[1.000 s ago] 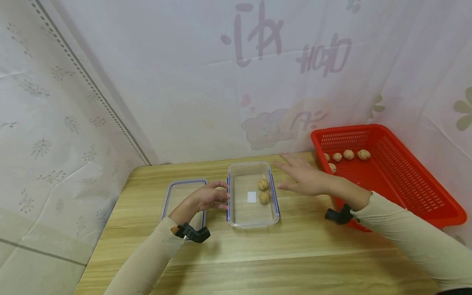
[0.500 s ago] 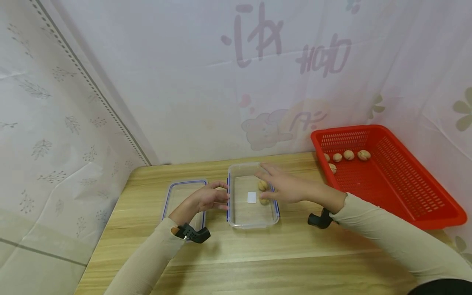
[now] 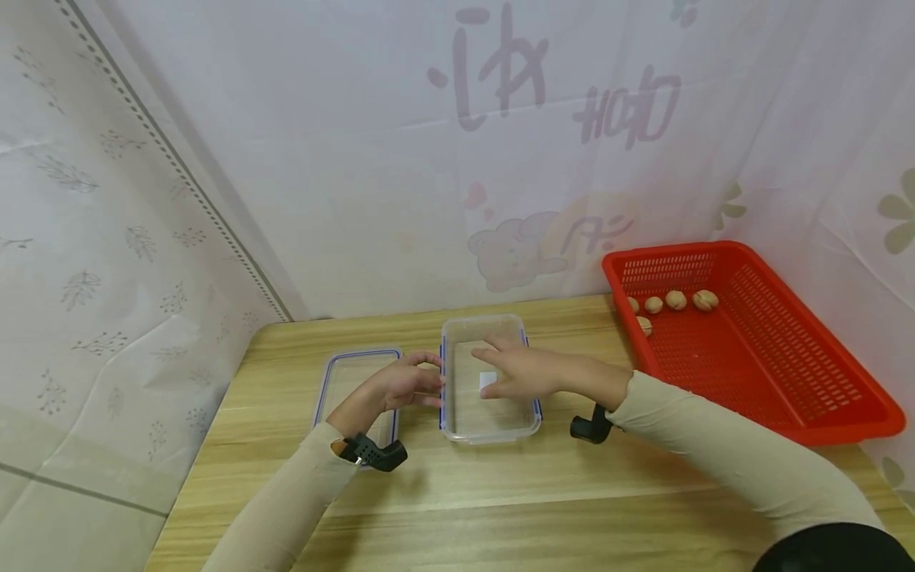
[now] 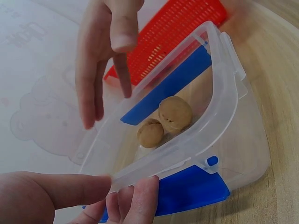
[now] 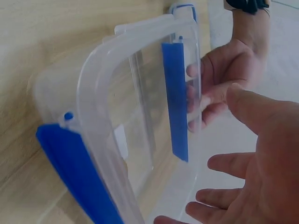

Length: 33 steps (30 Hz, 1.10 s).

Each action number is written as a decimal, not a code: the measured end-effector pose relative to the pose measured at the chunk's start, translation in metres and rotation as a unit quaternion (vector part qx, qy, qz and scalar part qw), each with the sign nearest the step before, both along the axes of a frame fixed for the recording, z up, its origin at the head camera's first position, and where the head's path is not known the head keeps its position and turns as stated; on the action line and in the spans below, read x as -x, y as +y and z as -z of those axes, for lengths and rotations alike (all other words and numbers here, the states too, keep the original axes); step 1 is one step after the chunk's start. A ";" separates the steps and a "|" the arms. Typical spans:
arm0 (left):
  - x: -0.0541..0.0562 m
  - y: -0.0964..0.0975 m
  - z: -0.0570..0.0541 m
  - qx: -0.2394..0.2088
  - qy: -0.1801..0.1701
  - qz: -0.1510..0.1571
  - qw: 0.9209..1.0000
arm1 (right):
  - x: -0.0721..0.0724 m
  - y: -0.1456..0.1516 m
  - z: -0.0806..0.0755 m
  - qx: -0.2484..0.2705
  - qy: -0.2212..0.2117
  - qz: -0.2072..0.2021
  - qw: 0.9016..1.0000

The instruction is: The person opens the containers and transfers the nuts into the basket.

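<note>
A clear plastic food container (image 3: 457,433) with blue side latches stands uncovered on the table. My left hand (image 3: 411,381) rests at its left side, loosely bent fingers touching the outer wall and rim by the blue latch (image 4: 187,191). Over the container hovers my right hand (image 3: 525,373), fingers spread and holding nothing. Two walnuts (image 4: 175,113) lie inside along the right wall; in the head view my right hand hides them. Left of the container, partly under my left forearm, lies its clear lid (image 3: 360,361) with a blue seal.
A red plastic basket (image 3: 758,357) stands at the right, with several walnuts (image 3: 675,300) in its far left corner. A white square label (image 3: 488,380) shows on the container's floor. Patterned curtains (image 3: 343,199) hang behind the wooden table (image 3: 429,508).
My right hand has moved left, from between the basket and the container to over the container, covering the walnuts in the head view. My left hand has stayed in place.
</note>
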<state>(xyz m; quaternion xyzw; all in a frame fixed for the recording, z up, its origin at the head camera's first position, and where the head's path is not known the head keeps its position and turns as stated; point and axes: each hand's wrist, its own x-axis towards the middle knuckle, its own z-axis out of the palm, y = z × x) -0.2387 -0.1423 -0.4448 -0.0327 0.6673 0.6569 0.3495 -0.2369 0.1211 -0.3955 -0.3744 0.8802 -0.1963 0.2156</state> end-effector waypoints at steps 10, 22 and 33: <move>0.000 0.001 0.000 -0.001 -0.003 -0.010 1.000 | 0.002 -0.017 0.011 -0.090 0.028 0.001 0.996; 0.002 0.000 -0.003 0.001 0.004 -0.002 1.000 | 0.010 -0.024 0.016 -0.133 0.055 0.026 0.989; -0.001 -0.001 -0.001 -0.005 0.004 -0.007 1.000 | 0.015 -0.029 0.016 -0.146 0.056 0.028 0.987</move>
